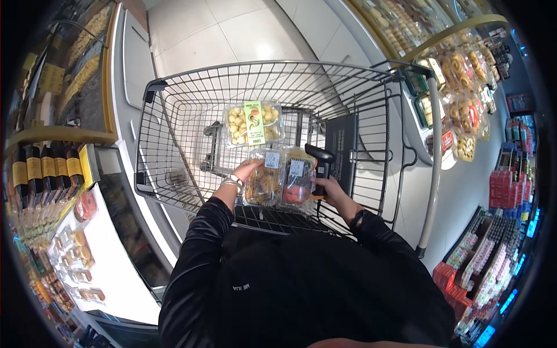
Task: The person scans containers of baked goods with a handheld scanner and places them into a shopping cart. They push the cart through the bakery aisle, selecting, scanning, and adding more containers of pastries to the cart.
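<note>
The left hand (248,170) is closed on the left edge of a clear container (262,184), which has brown food inside and a white label on its top. This brown-food container lies directly to the right of the left hand and is touching it. On the wrist there is a light-coloured bracelet (232,183).

Just beside this container, on its right side, there is a second container (296,184), also clear, with dark and pink-red content and a white label. It lies between the brown-food container and the right hand (332,188). The right hand is gripping the handle of a black scanner (322,155), and the head of the scanner is above the fingers, near the upper right corner of the second container. If the fingers of the right hand also touch this container, I cannot tell.

Farther forward from the left hand, a third container (238,129) holds pale yellow pieces under a green label band (254,123). It is in the wire shopping cart (191,75), and no hand is on it.

Both hands are over the near side of the cart. Shelves with packed food (458,75) stand to the right, and a row of dark bottles (47,167) stands to the left.
</note>
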### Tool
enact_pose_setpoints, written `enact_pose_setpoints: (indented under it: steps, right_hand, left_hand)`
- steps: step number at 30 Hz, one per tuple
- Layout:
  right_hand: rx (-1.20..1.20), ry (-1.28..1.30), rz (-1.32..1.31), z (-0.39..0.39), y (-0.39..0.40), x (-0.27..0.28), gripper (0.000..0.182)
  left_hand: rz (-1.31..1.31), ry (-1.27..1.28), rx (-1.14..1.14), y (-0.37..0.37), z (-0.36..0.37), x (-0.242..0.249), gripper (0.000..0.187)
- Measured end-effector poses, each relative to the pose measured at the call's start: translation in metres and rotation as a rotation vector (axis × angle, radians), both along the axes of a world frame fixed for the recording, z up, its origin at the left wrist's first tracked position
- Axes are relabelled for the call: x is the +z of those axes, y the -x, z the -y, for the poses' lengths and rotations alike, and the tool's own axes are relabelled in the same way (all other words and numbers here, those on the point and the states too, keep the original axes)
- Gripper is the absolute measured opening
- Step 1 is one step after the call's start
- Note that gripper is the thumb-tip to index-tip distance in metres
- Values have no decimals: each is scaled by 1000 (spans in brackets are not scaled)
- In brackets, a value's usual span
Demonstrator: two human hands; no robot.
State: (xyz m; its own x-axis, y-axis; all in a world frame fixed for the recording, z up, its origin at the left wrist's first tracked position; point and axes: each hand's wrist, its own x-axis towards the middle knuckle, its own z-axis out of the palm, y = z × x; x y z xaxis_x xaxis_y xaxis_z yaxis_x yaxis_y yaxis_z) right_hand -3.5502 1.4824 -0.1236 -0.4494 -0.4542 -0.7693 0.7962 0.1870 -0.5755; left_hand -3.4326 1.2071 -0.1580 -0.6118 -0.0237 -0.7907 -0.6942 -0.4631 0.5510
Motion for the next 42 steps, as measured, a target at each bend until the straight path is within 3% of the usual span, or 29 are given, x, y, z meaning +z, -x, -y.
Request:
enact_pose_setpoints:
  steps: [1,5,8,11,13,17,20,26,28,30,33,36,40,42]
  right_hand:
    - [2,-6,0,0,-3,4,22]
    - [22,-70,-1,-1,-3,5,13]
    - [-24,-169,97,2,2,17,23]
    - [-8,-99,152,-3,2,7,26]
    - [-10,-123,127,-2,2,1,26]
    - [-39,-87,88,3,2,5,24]
    - [-37,-153,23,7,-2,19,18]
    - [109,-316,-363,-1,-5,-8,7]
    - [107,-316,-382,1,-6,-2,5]
    - [126,-302,-359,1,-7,6,11]
    - [112,-241,-401,-3,-3,9,10]
    - [78,-181,-340,-8,6,21,12]
    - [1,12,-240,13,2,62,13]
    - [-3,117,-150,13,16,55,17]
  left_hand:
    - [-111,-106,45,-2,0,-18,55]
    - [-115,-36,43,-3,-4,-43,43]
    - [-56,-6,-2,-2,-1,-60,42]
    - [-243,-64,58,-5,-2,-52,42]
    - [-137,-45,-40,-5,3,-51,44]
    - [-178,-71,10,-7,5,-23,45]
    - [-257,-68,60,-9,5,-13,44]
    - [-318,61,41,-18,10,-6,53]
    - [-248,65,124,-22,9,14,57]
    - [-220,106,138,-27,12,-5,53]
    - [-205,-254,440,-30,11,24,43]
    - [-213,-323,499,-32,13,47,42]
    - [-503,-416,513,-51,25,38,49]
    - [-486,-399,612,-66,31,63,49]
